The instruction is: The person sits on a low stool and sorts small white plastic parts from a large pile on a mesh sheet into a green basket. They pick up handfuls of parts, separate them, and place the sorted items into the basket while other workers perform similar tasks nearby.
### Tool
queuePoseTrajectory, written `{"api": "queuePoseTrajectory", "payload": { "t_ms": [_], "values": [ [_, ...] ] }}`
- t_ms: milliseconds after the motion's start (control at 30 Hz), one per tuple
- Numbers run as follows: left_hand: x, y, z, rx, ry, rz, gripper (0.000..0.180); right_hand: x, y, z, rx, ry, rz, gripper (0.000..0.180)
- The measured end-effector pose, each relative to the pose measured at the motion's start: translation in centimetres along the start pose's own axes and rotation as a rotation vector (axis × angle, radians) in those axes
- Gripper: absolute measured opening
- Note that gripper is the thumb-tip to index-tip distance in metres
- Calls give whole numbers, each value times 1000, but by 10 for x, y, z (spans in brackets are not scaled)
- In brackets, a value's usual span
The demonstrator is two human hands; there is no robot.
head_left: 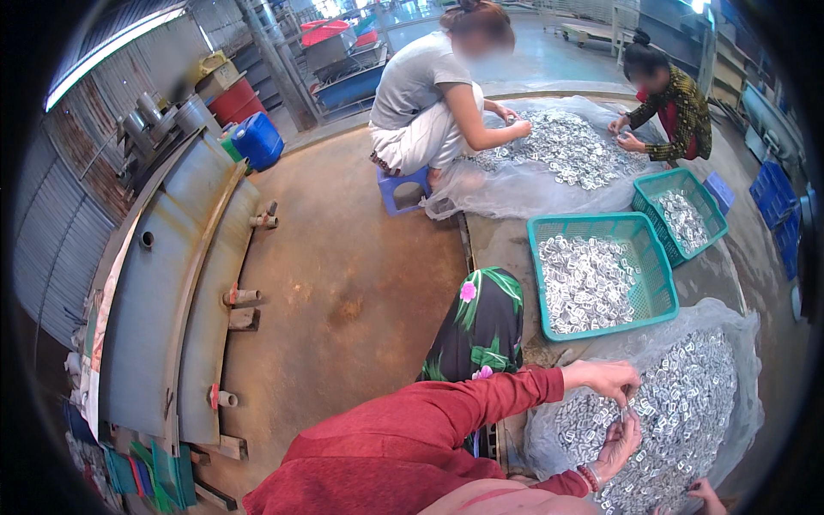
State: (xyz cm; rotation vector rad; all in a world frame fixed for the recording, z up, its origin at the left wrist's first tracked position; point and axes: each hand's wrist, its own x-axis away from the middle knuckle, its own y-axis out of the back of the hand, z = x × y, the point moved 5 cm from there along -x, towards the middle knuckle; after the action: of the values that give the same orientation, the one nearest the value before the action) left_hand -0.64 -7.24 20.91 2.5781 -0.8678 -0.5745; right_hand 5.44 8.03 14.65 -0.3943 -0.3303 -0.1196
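Both my hands are brought close together over a heap of small silver metal pieces (687, 386), loop-shaped like buckles, spread on a clear plastic sheet (745, 343). My left hand (605, 378), at the end of a red sleeve, reaches from above with its fingers pinched. Below it my right hand (620, 442), wearing a beaded bracelet (590, 477), has its fingers pinched too. Between the fingertips is a small metal piece (627, 412) that both hands grip. Its exact shape is too small to make out.
Two green baskets (601, 225) (674, 178) of similar pieces stand beyond my hands. Two people work at another heap (571, 150) farther off, one on a purple stool (401, 196). Another person's hand (704, 493) touches my heap's near edge. A metal tank (154, 300) stands left.
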Motion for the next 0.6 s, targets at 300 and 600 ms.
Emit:
{"api": "queuePoseTrajectory", "payload": {
  "t_ms": [300, 600],
  "values": [
    [-21, -11, 22, 105, 131, -73, 23, -27, 7, -3, -82, 77, -113, 20],
    [-29, -37, 19, -79, 48, 170, 19, -17, 32, -18, -272, 1, -81, 16]
  ]
}}
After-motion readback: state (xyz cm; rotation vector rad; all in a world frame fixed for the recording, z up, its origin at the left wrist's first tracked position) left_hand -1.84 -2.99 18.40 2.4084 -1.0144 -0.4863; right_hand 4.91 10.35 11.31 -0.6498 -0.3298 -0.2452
